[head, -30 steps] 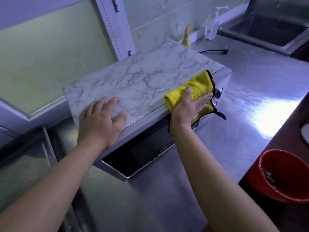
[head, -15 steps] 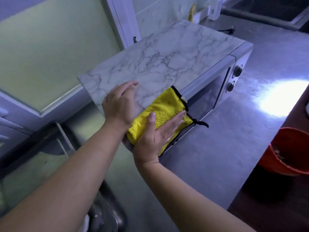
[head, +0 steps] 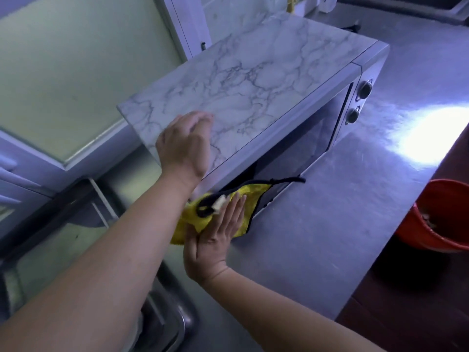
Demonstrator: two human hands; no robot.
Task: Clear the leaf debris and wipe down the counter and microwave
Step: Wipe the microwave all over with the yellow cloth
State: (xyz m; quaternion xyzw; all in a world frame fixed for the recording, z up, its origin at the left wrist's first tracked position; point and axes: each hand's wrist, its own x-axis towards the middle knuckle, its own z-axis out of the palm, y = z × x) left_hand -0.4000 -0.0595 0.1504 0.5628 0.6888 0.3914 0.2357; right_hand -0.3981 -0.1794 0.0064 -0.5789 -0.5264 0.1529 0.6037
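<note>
Where the yellow cloth (head: pixel 253 193) sat up on the front lip of the microwave (head: pixel 253 80) top half a second ago, and a second ago out by the knobs (head: pixel 365 88), it has now dropped over the edge and lies against the front face at the lower near corner of the door (head: pixel 299 146), its black trim loop trailing toward the glass. Reading: the sweep along the top edge looks finished and wiping has shifted to the front; door glass and knob panel likely still to do, and the steel tabletop (head: pixel 317 224) gives no sign either way of having been wiped. Right hand (head: pixel 215 240): released, not clenched, fingers straight and together, palm flat, pressing the cloth to the appliance from the front, fingertips pointing up and away, wrist low near the tabletop, forearm coming in from lower right. Left hand (head: pixel 184 146): has kept its station on the marble-pattern top at the near corner, palm down, resting and bracing, gripping nothing; fingers motion-blurred, look loosely bent. Left forearm crosses above the cloth and hides part of it. Red bucket (head: pixel 441 217) sits past the tabletop edge at right, brownish bits inside, too small to name as leaves
</note>
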